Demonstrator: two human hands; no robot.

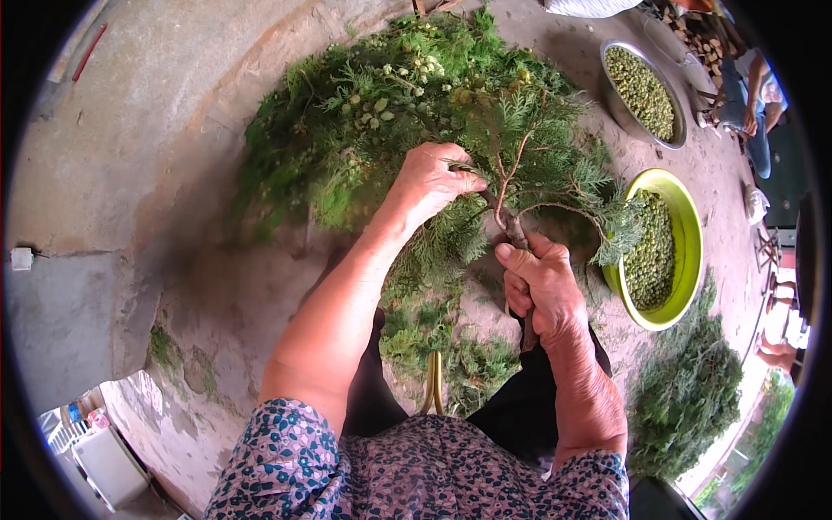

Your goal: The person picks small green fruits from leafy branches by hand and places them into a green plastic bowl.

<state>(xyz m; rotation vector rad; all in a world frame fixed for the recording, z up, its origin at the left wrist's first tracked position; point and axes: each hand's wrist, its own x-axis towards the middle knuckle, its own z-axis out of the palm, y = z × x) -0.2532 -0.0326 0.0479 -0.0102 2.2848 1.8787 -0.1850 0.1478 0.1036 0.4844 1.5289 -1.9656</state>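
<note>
While the right hand (544, 290) has a tight grip on the cypress branch (511, 186) stem, the left hand (431, 182) pinches foliage; green bowl (689, 230) of picked cones at 3 o'clock.

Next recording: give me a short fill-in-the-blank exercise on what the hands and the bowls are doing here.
1. The right hand grips the woody brown ____ of a leafy green conifer branch.
2. The left hand pinches that branch's ____ foliage.
3. The round yellow-green plastic bowl holds small ____ seeds.
4. The grey metal bowl lies ____ from the person than the yellow-green one.

Missing words: stem; green; green; farther
</note>
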